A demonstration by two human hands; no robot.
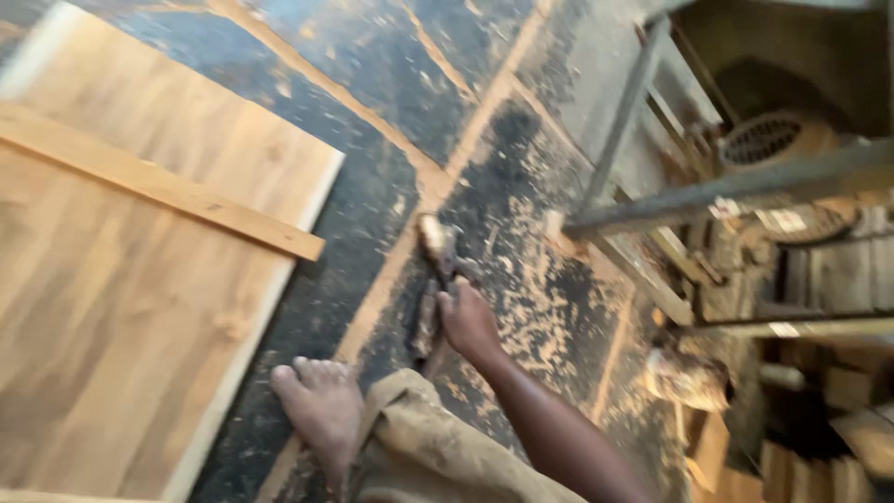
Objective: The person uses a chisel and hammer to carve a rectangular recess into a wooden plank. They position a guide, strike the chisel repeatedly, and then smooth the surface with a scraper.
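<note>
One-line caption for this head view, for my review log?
A hand reaches down to a dusty tool on the sawdust-strewn floor, beside a bare foot and a wooden panel.

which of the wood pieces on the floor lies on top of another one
The narrow pale strip: it lies slantwise across the big wood-grain board, while the scrap blocks lie apart at lower right.

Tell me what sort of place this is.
Most likely a woodworking shop. Sawdust covers the dark floor, a big wood-grain board lies flat with a wooden strip across it, and a metal machine frame stands to the right. One hand reaches down to a tool on the floor.
</note>
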